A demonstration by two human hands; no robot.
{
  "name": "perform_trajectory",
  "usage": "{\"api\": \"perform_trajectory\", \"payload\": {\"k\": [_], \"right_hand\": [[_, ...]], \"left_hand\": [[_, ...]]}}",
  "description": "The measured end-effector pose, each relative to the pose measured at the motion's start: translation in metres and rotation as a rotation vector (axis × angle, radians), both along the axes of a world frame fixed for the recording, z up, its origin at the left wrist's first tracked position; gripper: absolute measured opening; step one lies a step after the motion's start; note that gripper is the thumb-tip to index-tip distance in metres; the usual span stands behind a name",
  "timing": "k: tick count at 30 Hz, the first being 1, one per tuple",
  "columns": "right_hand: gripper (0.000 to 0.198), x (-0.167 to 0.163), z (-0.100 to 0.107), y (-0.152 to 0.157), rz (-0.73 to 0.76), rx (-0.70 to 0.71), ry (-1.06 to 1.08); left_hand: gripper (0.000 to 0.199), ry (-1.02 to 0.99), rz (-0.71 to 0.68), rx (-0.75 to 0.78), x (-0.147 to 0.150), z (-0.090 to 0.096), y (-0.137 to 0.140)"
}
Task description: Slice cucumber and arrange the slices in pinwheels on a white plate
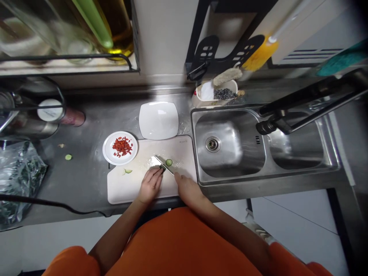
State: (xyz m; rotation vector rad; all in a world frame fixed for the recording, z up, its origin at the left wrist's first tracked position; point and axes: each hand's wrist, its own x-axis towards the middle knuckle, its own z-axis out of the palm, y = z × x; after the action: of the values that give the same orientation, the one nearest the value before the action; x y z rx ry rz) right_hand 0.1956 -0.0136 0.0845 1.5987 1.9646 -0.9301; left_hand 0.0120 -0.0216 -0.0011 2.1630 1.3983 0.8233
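Observation:
On the white cutting board (123,191), my left hand (150,184) has its fingers closed on a short dark-green piece of cucumber (162,168). My right hand (188,188) grips a kitchen knife (158,159), its blade slanting up and left right beside that piece. A cut cucumber slice (168,162) lies just past the blade. More pale green pieces (128,171) rest near the board's left side. A white plate (107,155) with chopped red bits (122,146) overlaps the board's upper left corner. Behind the board is a white square plate (158,120) with nothing on it.
A double steel sink (230,153) with a black faucet (276,122) adjoins the board on the right. Bagged greens (20,176) and a dark cord (57,204) are at left. One cucumber slice (68,157) lies on the counter. A rack of bottles (115,34) hangs upper left.

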Motion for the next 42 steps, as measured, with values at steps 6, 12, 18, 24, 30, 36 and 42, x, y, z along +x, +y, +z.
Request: {"api": "perform_trajectory", "payload": {"k": [6,12,18,24,30,36,42], "right_hand": [[0.034,0.01,0.024,-0.013,0.032,-0.008,-0.025],[0.034,0.011,0.036,-0.018,0.036,-0.056,-0.03],[0.035,0.011,0.035,-0.019,0.025,-0.04,-0.038],[0.036,0.01,0.039,-0.016,0.023,-0.063,-0.032],[0.034,0.01,0.037,-0.013,0.025,-0.067,-0.028],[0.035,0.011,0.035,-0.011,0.032,-0.075,-0.013],[0.036,0.01,0.036,-0.005,0.034,-0.112,0.007]], "left_hand": [[0.029,0.0,-0.004,0.018,-0.001,-0.001,-0.001],[0.025,0.031,-0.003,0.018,-0.001,-0.002,-0.002],[0.025,0.025,-0.005,0.03,-0.002,-0.003,-0.002],[0.025,0.02,-0.006,-0.001,-0.002,-0.003,-0.003],[0.025,0.026,-0.012,-0.002,-0.003,-0.004,-0.002],[0.025,0.014,-0.017,0.014,-0.002,-0.003,-0.001],[0.025,0.0,-0.011,-0.002,0.0,0.001,0.001]]}}
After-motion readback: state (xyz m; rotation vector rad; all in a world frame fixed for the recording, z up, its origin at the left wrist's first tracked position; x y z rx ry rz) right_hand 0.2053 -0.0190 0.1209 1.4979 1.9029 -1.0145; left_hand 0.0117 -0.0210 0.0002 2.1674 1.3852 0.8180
